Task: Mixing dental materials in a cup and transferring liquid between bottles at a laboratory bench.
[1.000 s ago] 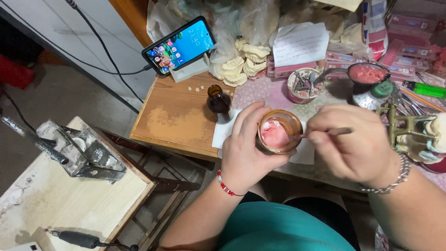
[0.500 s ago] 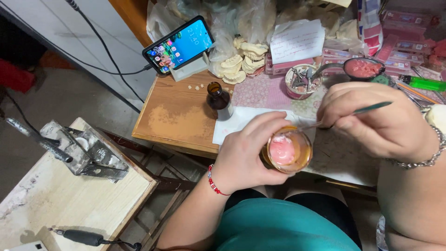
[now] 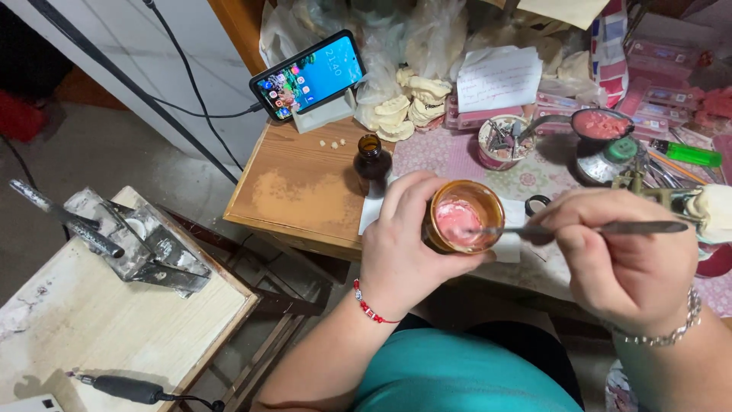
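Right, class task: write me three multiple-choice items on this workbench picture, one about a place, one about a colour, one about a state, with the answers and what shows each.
1. Where does the small brown bottle stand?
A. on the wooden table behind the cup
B. on the floor
C. on top of the phone

2. What colour is the paste in the small cup?
A. blue
B. pink
C. black

3. What is the left hand doing?
A. resting flat on the table
B. holding the phone
C. gripping the cup

Answers: 1 A, the bottle stands on the wooden table, just beyond the cup. 2 B, the inside of the cup shows pink paste. 3 C, the left hand's fingers wrap around the cup while the right hand holds a thin metal tool with its tip in the paste.
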